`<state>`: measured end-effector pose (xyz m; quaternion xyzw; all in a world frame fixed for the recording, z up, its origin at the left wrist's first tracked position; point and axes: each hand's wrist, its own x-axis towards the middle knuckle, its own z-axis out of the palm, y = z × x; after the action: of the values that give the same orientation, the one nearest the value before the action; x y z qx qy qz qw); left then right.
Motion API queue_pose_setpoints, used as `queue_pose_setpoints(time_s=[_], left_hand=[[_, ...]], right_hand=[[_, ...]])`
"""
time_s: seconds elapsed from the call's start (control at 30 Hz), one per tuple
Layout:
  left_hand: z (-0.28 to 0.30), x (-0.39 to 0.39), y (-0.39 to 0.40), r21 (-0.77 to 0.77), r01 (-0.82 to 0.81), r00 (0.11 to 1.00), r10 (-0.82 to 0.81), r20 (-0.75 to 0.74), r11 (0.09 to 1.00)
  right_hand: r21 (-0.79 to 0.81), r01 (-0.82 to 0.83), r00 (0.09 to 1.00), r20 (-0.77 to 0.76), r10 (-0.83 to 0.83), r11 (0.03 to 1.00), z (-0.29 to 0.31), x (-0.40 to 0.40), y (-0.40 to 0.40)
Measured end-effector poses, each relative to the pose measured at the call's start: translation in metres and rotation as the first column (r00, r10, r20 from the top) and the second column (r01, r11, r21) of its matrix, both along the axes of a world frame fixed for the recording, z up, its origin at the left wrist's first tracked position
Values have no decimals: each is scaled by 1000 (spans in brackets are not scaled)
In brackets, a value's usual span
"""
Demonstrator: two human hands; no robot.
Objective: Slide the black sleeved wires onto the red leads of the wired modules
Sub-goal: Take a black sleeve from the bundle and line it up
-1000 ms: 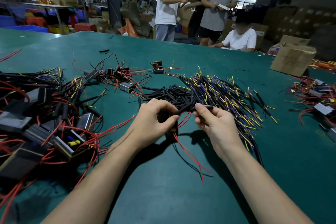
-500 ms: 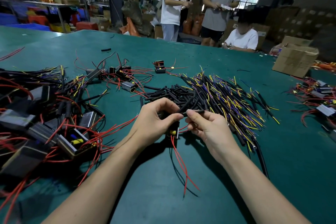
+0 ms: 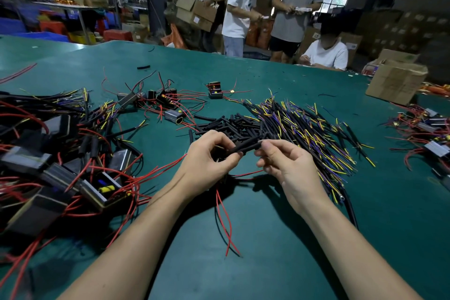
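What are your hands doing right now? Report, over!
Left hand grips module, red wires dangling. Right hand pinches black tube. Tube pile close behind.

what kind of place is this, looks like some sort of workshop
Most likely a small electronics assembly workshop with storage. A big green worktable holds heaps of wired modules with red leads and a pile of black sleeved wires; cardboard boxes and stacked cartons stand behind.

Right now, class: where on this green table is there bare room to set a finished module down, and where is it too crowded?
Bare table lies between the forearms, near the loose red leads. More lies beyond the sleeved wire pile, toward the cardboard box. Crowded: the module heap left, and the far right edge.
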<state>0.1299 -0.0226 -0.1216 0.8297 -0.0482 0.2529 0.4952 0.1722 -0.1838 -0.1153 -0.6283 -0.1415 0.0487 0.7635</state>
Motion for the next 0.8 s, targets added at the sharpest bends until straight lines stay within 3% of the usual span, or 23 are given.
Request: queue_pose_setpoints(time_s=[0.33, 0.6, 0.8], left_hand=[[4, -3, 6, 152, 43, 999, -40, -26, 987], [6, -3, -12, 88, 51, 991, -61, 117, 995], [2, -1, -9, 104, 16, 997, -23, 75, 994]], right_hand=[[160, 13, 991, -130, 8, 987, 2, 1, 4], [70, -32, 997, -72, 37, 997, 1, -6, 11], [92, 62, 987, -153, -48, 994, 1, -6, 14]])
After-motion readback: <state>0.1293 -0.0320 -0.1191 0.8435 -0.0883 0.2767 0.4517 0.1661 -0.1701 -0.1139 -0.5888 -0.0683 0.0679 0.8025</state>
